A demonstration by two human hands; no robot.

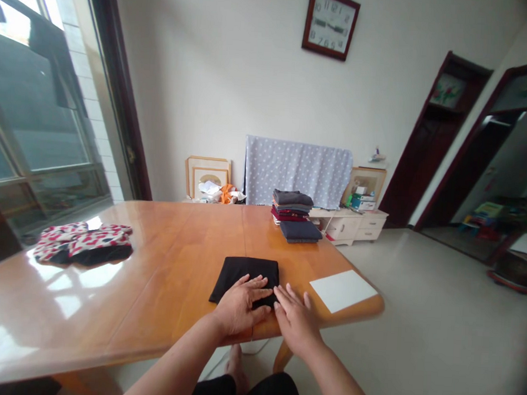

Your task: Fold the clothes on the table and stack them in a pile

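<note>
A folded black garment [246, 270] lies flat near the front edge of the wooden table [175, 275]. My left hand [242, 302] rests on top of it, palm down with the fingers spread. At the garment's right edge is my right hand [295, 317], its fingers stretched out and holding nothing. The fingertips of both hands come close together there. Part of the cloth is hidden under my left hand. What kind of garment it is, I cannot tell.
A stack of folded clothes [292, 208] stands at the table's far right, with a dark folded piece [300, 232] in front. A white sheet [343, 290] lies near the right corner. On the left is a patterned garment [84, 241]. Behind stands a low white cabinet [361, 226].
</note>
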